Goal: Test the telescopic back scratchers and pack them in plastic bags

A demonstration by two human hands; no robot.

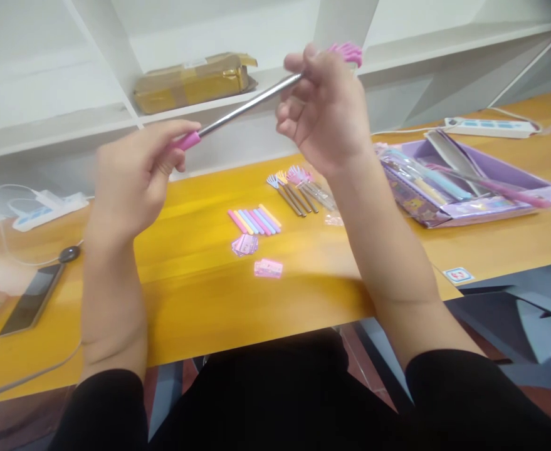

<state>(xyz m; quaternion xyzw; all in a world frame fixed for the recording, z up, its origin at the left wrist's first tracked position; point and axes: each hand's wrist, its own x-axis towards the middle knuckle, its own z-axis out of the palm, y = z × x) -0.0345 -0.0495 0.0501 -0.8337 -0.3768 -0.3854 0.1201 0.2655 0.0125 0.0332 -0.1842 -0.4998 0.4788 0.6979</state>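
Observation:
Raised above the table, a telescopic back scratcher with a silver rod slants between my two hands. My left hand is closed around its pink handle at the lower left end. At the upper right, my right hand pinches the rod just below the pink claw head, its lower fingers loosely curled. On the table below lie several claw heads on metal rods, some in clear wrapping. Nearer to me is a row of pastel handle tubes, with small printed cards and pink cards in front of them.
A purple box with wrapped items stands at the right on the wooden table. Power strips lie at the right and left. A phone rests at left. A taped parcel sits on the white shelf.

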